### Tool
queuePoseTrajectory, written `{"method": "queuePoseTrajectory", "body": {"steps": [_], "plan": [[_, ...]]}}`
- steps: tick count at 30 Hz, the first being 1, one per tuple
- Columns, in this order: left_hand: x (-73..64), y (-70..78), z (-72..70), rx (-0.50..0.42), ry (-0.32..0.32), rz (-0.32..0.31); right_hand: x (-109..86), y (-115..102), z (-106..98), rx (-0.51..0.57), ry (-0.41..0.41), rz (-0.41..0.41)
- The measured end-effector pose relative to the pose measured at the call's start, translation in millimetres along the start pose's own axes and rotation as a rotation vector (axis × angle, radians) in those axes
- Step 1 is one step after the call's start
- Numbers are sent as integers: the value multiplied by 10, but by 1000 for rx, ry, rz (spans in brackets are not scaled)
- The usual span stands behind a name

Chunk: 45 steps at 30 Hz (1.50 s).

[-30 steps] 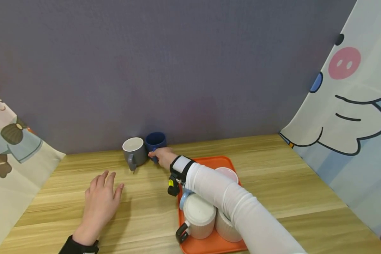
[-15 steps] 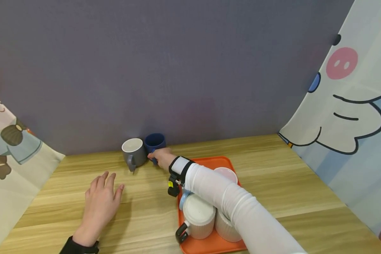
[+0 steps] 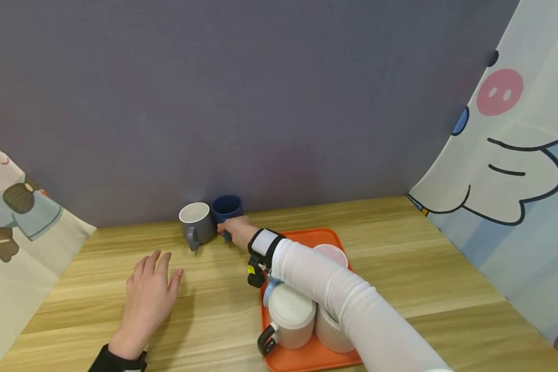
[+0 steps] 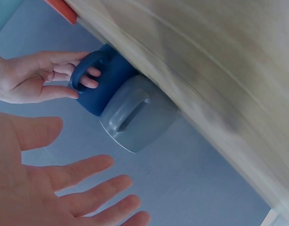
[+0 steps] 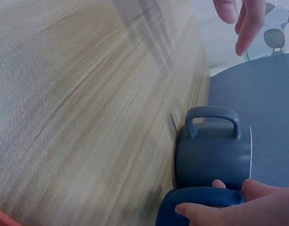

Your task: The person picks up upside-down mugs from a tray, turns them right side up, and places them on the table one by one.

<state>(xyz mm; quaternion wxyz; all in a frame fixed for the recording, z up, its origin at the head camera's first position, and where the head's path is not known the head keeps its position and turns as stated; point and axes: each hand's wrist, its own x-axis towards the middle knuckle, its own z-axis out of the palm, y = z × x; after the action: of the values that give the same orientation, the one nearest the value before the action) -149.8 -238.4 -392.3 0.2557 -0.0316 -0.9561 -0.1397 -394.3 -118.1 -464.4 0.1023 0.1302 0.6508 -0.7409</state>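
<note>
A dark blue mug [image 3: 227, 204] stands upright on the wooden table against the grey backdrop. My right hand [image 3: 238, 229] grips its handle; in the left wrist view, fingertips come through the handle loop of the blue mug [image 4: 114, 80]. Close on its left is a grey mug [image 3: 204, 230] with a white inside, its handle toward me. In the right wrist view the grey mug [image 5: 212, 160] sits right beside the blue mug [image 5: 201, 195]. My left hand [image 3: 150, 297] is held nearer to me, fingers spread, with nothing in it.
An orange tray [image 3: 309, 237] lies under my right forearm. On it are a white mug [image 3: 292, 315] with a black handle, another ribbed white mug [image 3: 332, 333], a pale pink item [image 3: 331, 253] and a light blue handle [image 3: 268, 293], partly hidden by the sleeve. Printed cloths hang at both sides.
</note>
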Motion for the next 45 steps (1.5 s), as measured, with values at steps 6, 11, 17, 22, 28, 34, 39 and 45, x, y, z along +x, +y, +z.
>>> {"method": "queuePoseTrajectory", "body": {"steps": [6,11,17,22,28,34,39,45], "plan": [[7,3,-4,-2,5,-1,63,-49,5,-120,-12,77],[19,12,-9,-7,-8,-7,-133,-264,-115,-216,-91,155],[48,40,-5,-18,11,-1,-1187,-934,-385,-226,-196,186],[66,49,1,-14,34,9,-1462,-1199,-548,-221,-326,217],[99,64,11,-13,65,19,-1575,-1400,-716,-278,-444,202],[149,129,38,-21,54,25,-1710,-1627,-1027,-359,-563,86],[196,180,67,-43,62,33,-1793,-1764,-1368,-456,-610,-23],[242,216,104,-63,87,44,-1808,-1831,-1719,-543,-575,-98]]}}
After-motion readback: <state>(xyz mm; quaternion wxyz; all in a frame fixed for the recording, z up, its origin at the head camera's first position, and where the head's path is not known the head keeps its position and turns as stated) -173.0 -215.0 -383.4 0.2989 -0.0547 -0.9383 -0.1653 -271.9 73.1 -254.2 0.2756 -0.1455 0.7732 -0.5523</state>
